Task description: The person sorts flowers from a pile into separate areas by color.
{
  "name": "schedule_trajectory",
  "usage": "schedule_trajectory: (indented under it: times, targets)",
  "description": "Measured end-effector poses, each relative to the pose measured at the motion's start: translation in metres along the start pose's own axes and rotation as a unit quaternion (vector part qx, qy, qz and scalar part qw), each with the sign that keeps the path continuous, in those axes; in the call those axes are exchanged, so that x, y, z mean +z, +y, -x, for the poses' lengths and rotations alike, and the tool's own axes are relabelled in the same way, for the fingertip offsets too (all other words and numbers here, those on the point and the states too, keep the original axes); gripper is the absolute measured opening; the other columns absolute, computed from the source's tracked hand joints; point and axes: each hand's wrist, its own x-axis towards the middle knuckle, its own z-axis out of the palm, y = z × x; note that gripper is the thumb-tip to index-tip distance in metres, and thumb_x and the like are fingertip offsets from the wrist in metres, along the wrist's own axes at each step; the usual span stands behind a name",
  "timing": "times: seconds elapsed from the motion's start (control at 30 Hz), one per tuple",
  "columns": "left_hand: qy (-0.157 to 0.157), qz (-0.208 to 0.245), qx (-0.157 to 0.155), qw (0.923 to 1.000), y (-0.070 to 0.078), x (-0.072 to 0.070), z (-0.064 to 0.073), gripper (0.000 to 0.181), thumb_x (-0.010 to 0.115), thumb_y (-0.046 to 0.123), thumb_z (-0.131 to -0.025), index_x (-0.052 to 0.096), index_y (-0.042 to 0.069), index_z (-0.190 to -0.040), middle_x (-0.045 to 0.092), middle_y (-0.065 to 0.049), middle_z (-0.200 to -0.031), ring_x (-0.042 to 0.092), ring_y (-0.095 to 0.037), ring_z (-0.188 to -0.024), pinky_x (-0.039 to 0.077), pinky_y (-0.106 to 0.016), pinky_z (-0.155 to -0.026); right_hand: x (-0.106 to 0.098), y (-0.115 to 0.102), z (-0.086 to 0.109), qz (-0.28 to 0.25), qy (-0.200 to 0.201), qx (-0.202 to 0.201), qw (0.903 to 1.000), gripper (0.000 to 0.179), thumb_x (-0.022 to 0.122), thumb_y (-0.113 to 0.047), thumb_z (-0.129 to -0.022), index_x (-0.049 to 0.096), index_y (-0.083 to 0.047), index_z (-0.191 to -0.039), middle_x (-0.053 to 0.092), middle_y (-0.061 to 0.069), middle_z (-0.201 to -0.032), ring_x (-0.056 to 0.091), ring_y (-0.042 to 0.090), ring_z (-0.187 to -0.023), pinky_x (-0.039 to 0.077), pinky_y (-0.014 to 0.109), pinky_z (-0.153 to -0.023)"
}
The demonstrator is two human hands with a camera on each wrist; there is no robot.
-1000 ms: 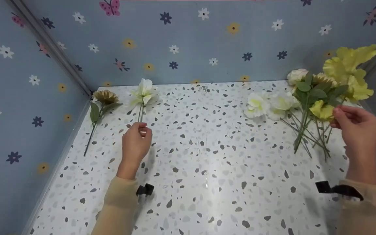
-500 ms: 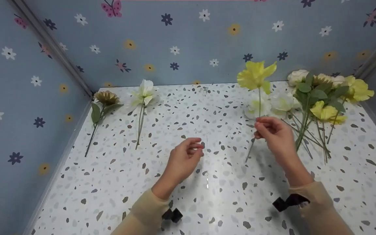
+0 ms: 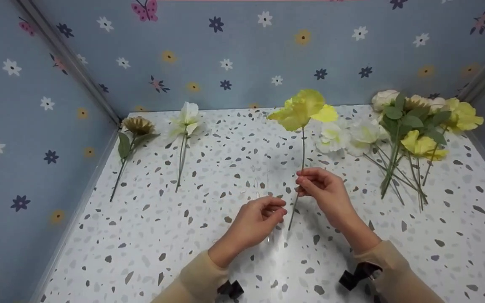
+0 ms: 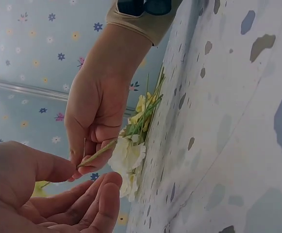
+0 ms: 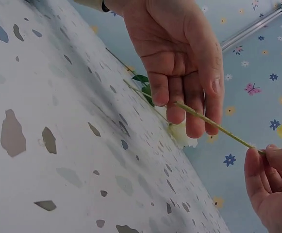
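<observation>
My right hand [image 3: 326, 193] pinches the thin green stem of a yellow artificial flower [image 3: 299, 110] between thumb and fingertips. The bloom stands up and away from me, and the bare stem end points down toward the table. My left hand [image 3: 255, 221] is just left of that stem end, its fingers relaxed and slightly bent, holding nothing. In the right wrist view the stem [image 5: 213, 125] runs from the pinching right hand [image 5: 274, 179] toward the left hand's open fingers [image 5: 195, 104]. The left wrist view has the left hand [image 4: 58, 194] close below the stem.
A white flower [image 3: 187, 120] and a brown flower [image 3: 137, 125] with leaves lie apart on the left of the speckled table [image 3: 234, 269]. On the right is a pile of white, cream and yellow flowers [image 3: 411, 122] with crossing stems. A patterned blue wall [image 3: 242, 50] stands behind.
My right hand has brought the yellow flower from the right-hand pile leftward to the middle. My left hand has let go of the white flower's stem and moved right, toward the yellow flower's stem.
</observation>
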Motion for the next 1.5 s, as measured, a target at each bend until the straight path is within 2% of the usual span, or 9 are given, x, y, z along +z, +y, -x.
schedule_trajectory:
  times: [0.13, 0.27, 0.6, 0.87, 1.07, 1.17, 1.33, 1.5]
  targets:
    - [-0.008, -0.001, 0.0, 1.0, 0.001, 0.002, 0.002, 0.026, 0.07, 0.013, -0.106, 0.075, -0.002, -0.127, 0.08, -0.006, -0.108, 0.078, -0.02, -0.094, 0.061, -0.026, -0.082, -0.001, -0.001, 0.0, -0.025, -0.005, 0.003, 0.9997, 0.025, 0.065, 0.007, -0.106, 0.064, 0.018, -0.128, 0.075, 0.015, -0.113, 0.075, 0.019, -0.087, 0.065, 0.032, -0.083]
    - [-0.019, 0.013, -0.002, 0.9997, 0.002, 0.005, 0.004, 0.026, 0.069, 0.011, -0.105, 0.074, -0.003, -0.127, 0.081, -0.006, -0.108, 0.077, -0.017, -0.093, 0.06, -0.026, -0.08, -0.001, -0.002, 0.0, -0.031, -0.01, 0.006, 0.9995, 0.024, 0.065, 0.007, -0.106, 0.066, 0.016, -0.128, 0.076, 0.012, -0.111, 0.075, 0.019, -0.088, 0.065, 0.032, -0.083]
    - [-0.032, 0.053, -0.006, 0.9981, 0.006, 0.01, 0.006, 0.024, 0.069, 0.008, -0.105, 0.074, -0.005, -0.125, 0.08, -0.008, -0.106, 0.078, -0.022, -0.091, 0.063, -0.03, -0.079, 0.001, -0.006, 0.003, -0.032, -0.034, 0.006, 0.9989, 0.026, 0.064, 0.006, -0.107, 0.067, 0.016, -0.131, 0.075, 0.02, -0.111, 0.076, 0.02, -0.09, 0.065, 0.033, -0.085]
    - [-0.036, 0.067, 0.011, 0.9971, 0.007, 0.013, 0.006, 0.021, 0.068, 0.004, -0.105, 0.075, -0.008, -0.121, 0.08, -0.009, -0.101, 0.076, -0.016, -0.084, 0.059, -0.023, -0.074, 0.001, -0.012, 0.007, -0.03, -0.053, 0.0, 0.9981, 0.028, 0.063, 0.004, -0.108, 0.065, 0.016, -0.134, 0.073, 0.028, -0.115, 0.077, 0.023, -0.094, 0.065, 0.036, -0.089]
    - [-0.03, 0.068, 0.023, 0.997, 0.008, 0.014, 0.007, 0.017, 0.071, 0.004, -0.103, 0.077, -0.007, -0.116, 0.08, -0.008, -0.099, 0.073, -0.011, -0.082, 0.058, -0.021, -0.072, 0.0, -0.014, 0.009, -0.037, -0.072, -0.016, 0.9966, 0.029, 0.063, 0.002, -0.109, 0.064, 0.016, -0.134, 0.072, 0.028, -0.117, 0.077, 0.023, -0.095, 0.064, 0.036, -0.089]
    - [-0.025, 0.065, 0.029, 0.9971, 0.008, 0.014, 0.007, 0.016, 0.073, 0.003, -0.102, 0.078, -0.006, -0.114, 0.081, -0.009, -0.1, 0.072, -0.01, -0.082, 0.058, -0.02, -0.073, -0.001, -0.015, 0.009, -0.042, -0.084, -0.023, 0.9953, 0.031, 0.063, 0.001, -0.109, 0.063, 0.017, -0.135, 0.073, 0.025, -0.116, 0.077, 0.022, -0.096, 0.064, 0.035, -0.09]
    - [-0.018, 0.068, 0.035, 0.997, 0.008, 0.012, 0.007, 0.014, 0.074, 0.003, -0.101, 0.079, -0.004, -0.113, 0.08, -0.014, -0.103, 0.071, -0.008, -0.082, 0.057, -0.021, -0.073, -0.001, -0.019, 0.01, -0.043, -0.092, -0.027, 0.9944, 0.031, 0.062, 0.0, -0.11, 0.063, 0.017, -0.136, 0.075, 0.014, -0.113, 0.076, 0.021, -0.097, 0.064, 0.035, -0.091]
    - [-0.01, 0.067, 0.042, 0.9968, 0.006, 0.009, 0.006, 0.013, 0.075, 0.003, -0.1, 0.08, -0.002, -0.112, 0.08, -0.019, -0.106, 0.071, -0.008, -0.081, 0.058, -0.022, -0.074, -0.002, -0.021, 0.01, -0.031, -0.1, -0.031, 0.994, 0.033, 0.062, -0.002, -0.111, 0.061, 0.018, -0.137, 0.074, 0.015, -0.114, 0.077, 0.021, -0.098, 0.064, 0.035, -0.091]
